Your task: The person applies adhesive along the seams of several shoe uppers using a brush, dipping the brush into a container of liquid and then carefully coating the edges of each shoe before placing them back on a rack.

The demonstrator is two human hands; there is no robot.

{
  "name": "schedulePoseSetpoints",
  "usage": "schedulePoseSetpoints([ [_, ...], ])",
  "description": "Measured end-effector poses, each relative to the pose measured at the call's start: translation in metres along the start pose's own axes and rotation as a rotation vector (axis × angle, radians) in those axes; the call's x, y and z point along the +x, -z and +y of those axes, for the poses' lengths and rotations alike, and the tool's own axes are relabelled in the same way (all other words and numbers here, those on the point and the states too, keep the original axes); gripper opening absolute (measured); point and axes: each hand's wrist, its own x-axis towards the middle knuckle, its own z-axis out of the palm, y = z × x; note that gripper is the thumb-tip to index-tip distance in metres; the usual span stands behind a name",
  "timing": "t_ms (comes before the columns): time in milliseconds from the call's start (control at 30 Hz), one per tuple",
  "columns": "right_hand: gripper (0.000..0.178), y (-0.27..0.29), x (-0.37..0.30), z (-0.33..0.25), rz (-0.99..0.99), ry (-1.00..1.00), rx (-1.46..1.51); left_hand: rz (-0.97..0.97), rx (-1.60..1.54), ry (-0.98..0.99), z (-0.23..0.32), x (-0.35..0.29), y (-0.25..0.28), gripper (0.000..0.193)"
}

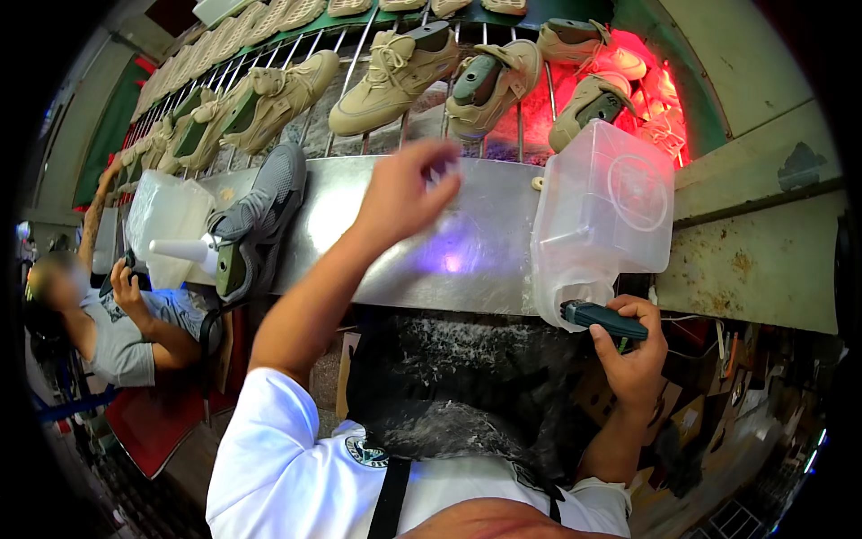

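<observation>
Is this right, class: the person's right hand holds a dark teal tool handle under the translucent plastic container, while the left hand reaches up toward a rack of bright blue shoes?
Not quite. The head view shows the shoes on the rack are beige, not bright blue. The rest stands: the right hand holds the dark teal tool handle under the translucent plastic container, and the left hand reaches up toward the rack.

Left hand (404,193) is raised toward twelve o'clock, arm outstretched — fingers loosely curled, blurred. Right hand (633,346) sits low at four o'clock — fingers closed in a grip.
</observation>
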Motion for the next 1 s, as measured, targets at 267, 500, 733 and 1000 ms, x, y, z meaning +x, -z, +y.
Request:
schedulePoseSetpoints([
  [267, 0.035, 0.006, -0.001, 0.004, 0.031, -0.137, 0.061, -0.136, 0.414, -0.001, 0.001, 0.249, -0.083, 0.05],
  [500, 0.038, 0.001, -0.01, 0.004, 0.122, -0.086, 0.185, -1.318, 0.519, 0.458, -0.059, 0.302, -0.141, 0.052],
  [733, 0.039, -0.011, -0.007, 0.012, 0.147, -0.031, 0.198, -1.175, 0.76, 0.017, -0.077, 0.3, -0.13, 0.043],
  [1000, 0.04, -0.02, -0.01, 0.004, 0.174, -0.132, 0.227, -0.538, 0.701, 0.108, -0.031, 0.244, -0.096, 0.037],
])
